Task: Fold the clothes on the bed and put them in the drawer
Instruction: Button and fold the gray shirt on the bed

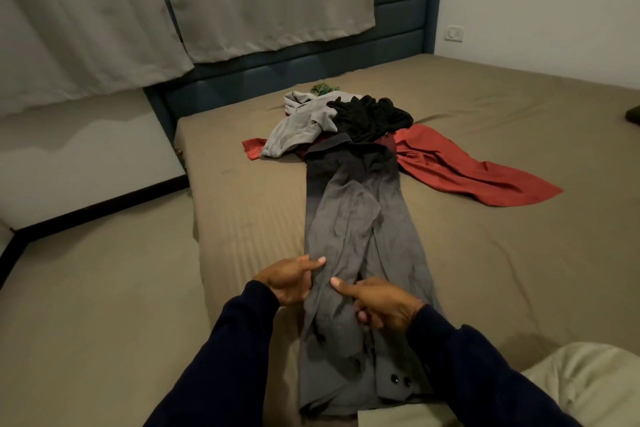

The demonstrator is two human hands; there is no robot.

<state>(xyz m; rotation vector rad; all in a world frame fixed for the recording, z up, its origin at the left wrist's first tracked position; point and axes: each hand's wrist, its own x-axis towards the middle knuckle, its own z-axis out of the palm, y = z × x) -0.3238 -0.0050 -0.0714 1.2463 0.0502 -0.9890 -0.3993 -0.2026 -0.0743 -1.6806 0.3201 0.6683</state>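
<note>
Pillow: a pale cushion (568,388) sits nearest, soft and puffy, at the bed's corner.
Left hand: the left hand (291,282) pinches the grey trousers (349,253) at their left edge, thumb on top.
Right hand: the right hand (377,302) grips a fold of the same cloth, likely to square the legs.
Trousers: thin, limp, laid long down the bed (485,253), two buttons showing.
Pile: grey garment (301,128), black garment (370,118) and red cloth (467,170) lie crumpled beyond, unfolded.
Drawer: not in view.

Trousers (349,236) on bed (485,270), clothes pile (346,121) behind.
</note>
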